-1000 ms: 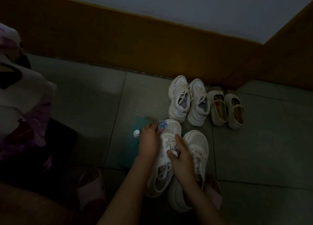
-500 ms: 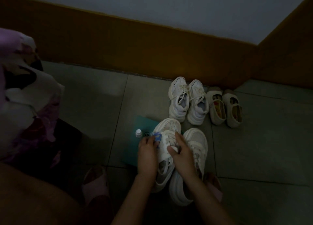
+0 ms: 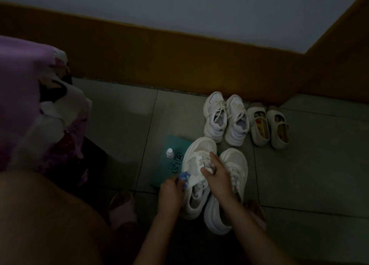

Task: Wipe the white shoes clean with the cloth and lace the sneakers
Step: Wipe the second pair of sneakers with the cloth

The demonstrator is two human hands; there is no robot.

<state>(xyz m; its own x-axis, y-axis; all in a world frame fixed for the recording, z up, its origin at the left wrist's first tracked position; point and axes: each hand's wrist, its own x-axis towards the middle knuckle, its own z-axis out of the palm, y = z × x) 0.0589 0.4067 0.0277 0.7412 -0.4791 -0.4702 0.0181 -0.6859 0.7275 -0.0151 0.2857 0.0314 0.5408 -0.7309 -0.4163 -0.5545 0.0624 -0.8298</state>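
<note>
Your left hand (image 3: 171, 189) pinches the blue cloth (image 3: 184, 177) against the side of the white shoe (image 3: 201, 147) on the floor (image 3: 119, 128), your right hand (image 3: 217, 175) clasps its laced top, its mate (image 3: 233, 160) lies at three o'clock, and at ten o'clock a teal packet (image 3: 177, 144), lettered "LS" and otherwise unreadable, carries a small bottle (image 3: 170, 153).
</note>
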